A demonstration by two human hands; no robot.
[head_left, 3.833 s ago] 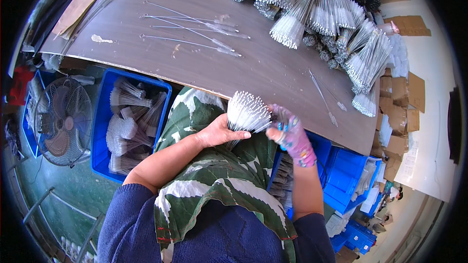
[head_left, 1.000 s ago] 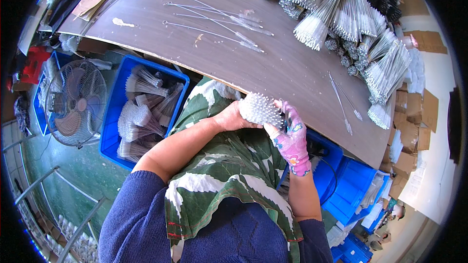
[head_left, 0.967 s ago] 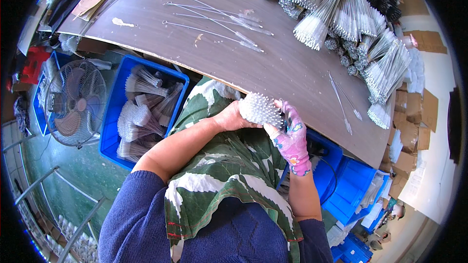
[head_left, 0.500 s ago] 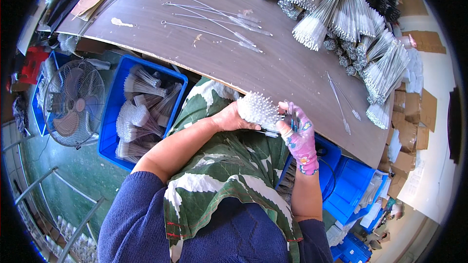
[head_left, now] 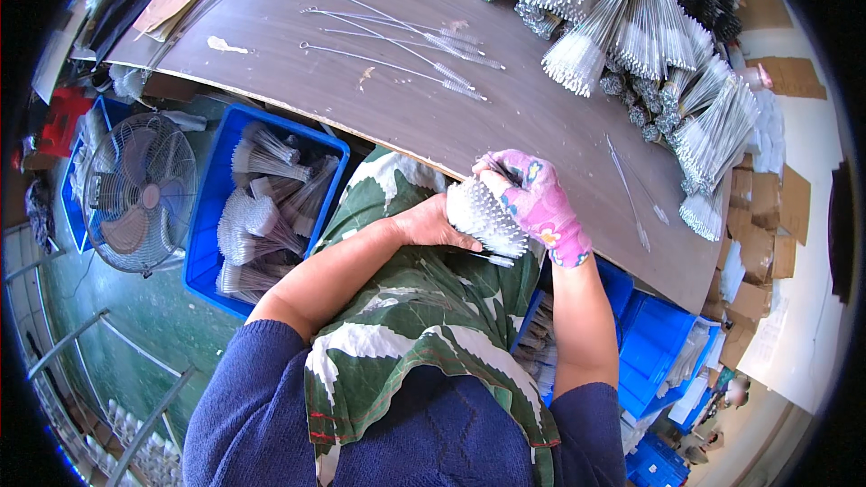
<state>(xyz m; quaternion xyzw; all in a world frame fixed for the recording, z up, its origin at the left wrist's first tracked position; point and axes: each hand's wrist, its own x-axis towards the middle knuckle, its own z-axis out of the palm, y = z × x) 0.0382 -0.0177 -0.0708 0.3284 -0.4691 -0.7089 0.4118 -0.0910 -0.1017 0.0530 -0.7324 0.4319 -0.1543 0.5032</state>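
My bare left hand (head_left: 429,222) is wrapped round a bundle of thin wire brushes (head_left: 487,218) with white bristles, held over my lap by the table's front edge. The tips of the bundle face up toward me. My right hand (head_left: 539,201), in a pink flowered glove, is curled over the far right side of the bundle. Its fingers are bent together at the bundle's far edge, and what they pinch is too small to make out. Several loose wire brushes (head_left: 442,63) with looped ends lie on the table beyond.
Big tied bundles of brushes (head_left: 645,27) are heaped at the table's (head_left: 379,113) back right. Two loose brushes (head_left: 629,189) lie nearer. Left of my lap stands a blue bin (head_left: 200,248) with brush bundles; a fan (head_left: 140,194) is beside it. Another blue bin (head_left: 645,334) is at right.
My right hand has moved up and left, from the bundle's right side to over its far edge, and its fingers have curled in. My left hand keeps its hold.
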